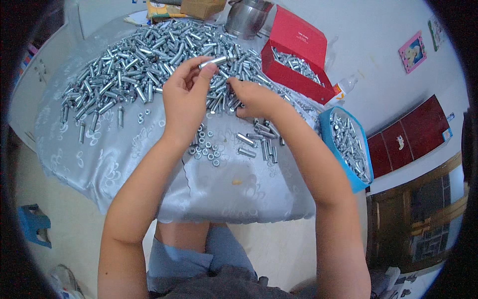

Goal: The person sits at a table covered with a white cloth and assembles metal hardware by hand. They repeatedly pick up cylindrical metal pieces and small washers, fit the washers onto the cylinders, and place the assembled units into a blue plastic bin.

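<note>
The right hand (pixel 254 97) hides whatever its fingers grip among the bolts (pixel 149 55).

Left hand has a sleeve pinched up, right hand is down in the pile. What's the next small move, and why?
Probably bring the right hand back with a piece to the metal sleeve held in the left hand: that sleeve is raised clear of the pile, while loose nuts lie just below.

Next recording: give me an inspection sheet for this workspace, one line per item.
Surface: table under a silvery cloth.
Job's things: large heap of metal sleeves; small cluster of nuts.
Clutter: red box and blue box holding metal parts, steel pot, plastic bottle.
Grippers: left hand pinches one metal sleeve; right hand rests on the heap's edge.
Cables: nothing seen.
Surroundings: blue stool, red cabinet.
</note>
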The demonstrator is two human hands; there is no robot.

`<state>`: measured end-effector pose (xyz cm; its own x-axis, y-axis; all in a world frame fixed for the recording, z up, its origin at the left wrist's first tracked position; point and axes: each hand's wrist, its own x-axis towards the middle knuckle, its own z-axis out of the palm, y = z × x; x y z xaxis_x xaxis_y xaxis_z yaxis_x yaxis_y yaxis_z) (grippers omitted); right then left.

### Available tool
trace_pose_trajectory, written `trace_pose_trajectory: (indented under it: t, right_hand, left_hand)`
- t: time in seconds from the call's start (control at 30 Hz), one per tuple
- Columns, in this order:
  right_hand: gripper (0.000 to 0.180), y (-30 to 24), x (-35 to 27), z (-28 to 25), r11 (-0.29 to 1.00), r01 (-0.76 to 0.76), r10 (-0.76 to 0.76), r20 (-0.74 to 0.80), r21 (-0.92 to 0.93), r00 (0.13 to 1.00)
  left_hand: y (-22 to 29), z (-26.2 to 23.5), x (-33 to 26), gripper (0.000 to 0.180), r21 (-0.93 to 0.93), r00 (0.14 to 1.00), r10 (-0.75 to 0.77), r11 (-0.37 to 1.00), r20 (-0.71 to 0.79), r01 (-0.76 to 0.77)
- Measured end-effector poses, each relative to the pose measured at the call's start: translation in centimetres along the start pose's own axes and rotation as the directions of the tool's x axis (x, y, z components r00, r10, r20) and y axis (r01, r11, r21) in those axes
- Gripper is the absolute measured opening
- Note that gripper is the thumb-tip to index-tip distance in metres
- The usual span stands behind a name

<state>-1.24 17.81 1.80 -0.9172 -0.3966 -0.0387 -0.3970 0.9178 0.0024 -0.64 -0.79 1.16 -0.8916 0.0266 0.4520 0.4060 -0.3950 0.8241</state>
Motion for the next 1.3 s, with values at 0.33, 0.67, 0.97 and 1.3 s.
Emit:
trace_pose_trajectory:
  t: [0.33,0.67,0.97,1.3]
  right_hand:
    - [0.063,0.5,2.0,1.1,0.988,-0.155,0.155,-0.020,-0.008,0.988]
    - [0.041,2.7,3.0,1.9,0.991,-0.080,0.067,-0.112,-0.107,0.991]
    - [0.021,3.2,3.0,4.9,0.973,-0.230,0.202,-0.398,-0.022,0.895]
    - [0.018,2.8,0.9,-1.5,0.215,0.008,0.611,-0.141,0.977,0.779]
  left_hand:
    - [-0.4,-0.6,0.6,0.019,-0.067,0.998,-0.040,0.997,-0.053,0.036]
    - [-1.5,-0.7,0.8,0.022,-0.094,1.000,0.024,0.995,-0.013,-0.025]
    - [-1.2,-0.6,0.9,0.016,-0.159,0.998,0.001,0.987,-0.063,-0.011]
    - [-0.7,-0.8,0.9,0.019,-0.108,0.999,-0.029,0.994,-0.030,0.026]
